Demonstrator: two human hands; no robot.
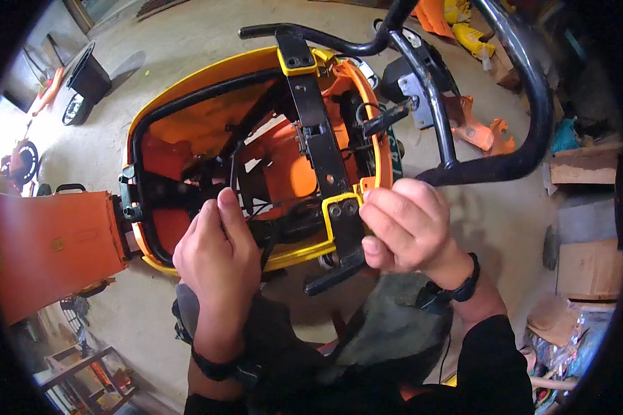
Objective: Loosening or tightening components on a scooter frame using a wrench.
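Note:
An orange and yellow vehicle body [169, 124] lies open in front of me, with black rubber edging, black frame parts and cables inside. A black crossbar [315, 131] spans it, ending in a yellow-trimmed bolted bracket [342, 214]. My left hand [218, 256] is closed at the body's near left side, beside a black cable; what it holds is hidden. My right hand [405, 225] has curled fingers at the right edge of the bracket, touching or very near it; what is in them, if anything, cannot be made out.
A bent black tube frame [526, 152] stands over the right side. An orange panel [48, 256] is at left. Loose plastic parts [474, 135] lie on the concrete floor [124, 28]. Cardboard boxes [588, 270] line the right; a dark bin [86, 79] is at back left.

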